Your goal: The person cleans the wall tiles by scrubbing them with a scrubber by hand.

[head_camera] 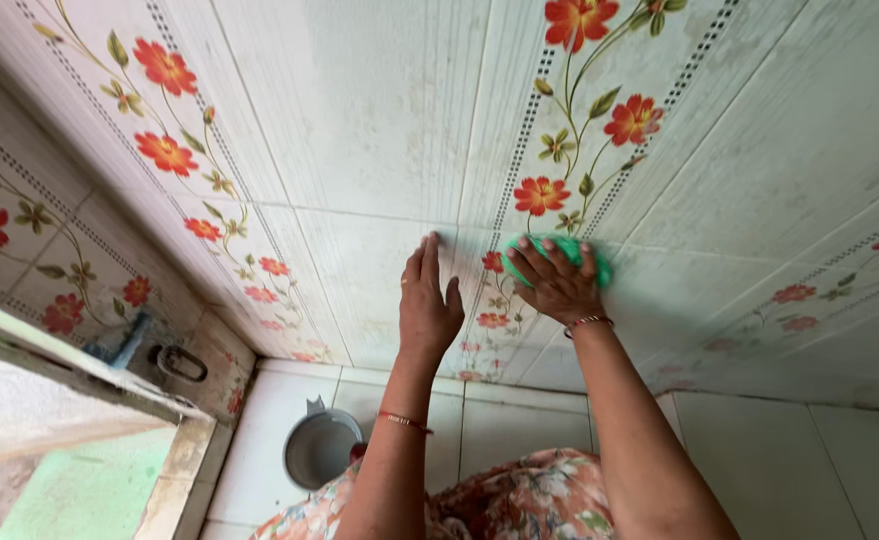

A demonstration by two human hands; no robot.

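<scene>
My right hand [556, 283] presses a green scrubber [591, 258] against the tiled wall [379, 150], fingers spread over it so only its upper and right edges show. The wall tiles are pale with red flower stems. Just left of it, my left hand [427, 305] lies flat on the same wall, fingers together and pointing up, holding nothing. Both wrists wear thin bangles.
A grey metal mug with a handle [320, 447] stands on the white floor tiles [759, 460] below my left arm. A blue tap [124, 343] and a metal ring sit low on the left wall. A doorway frame [184, 470] runs along the bottom left.
</scene>
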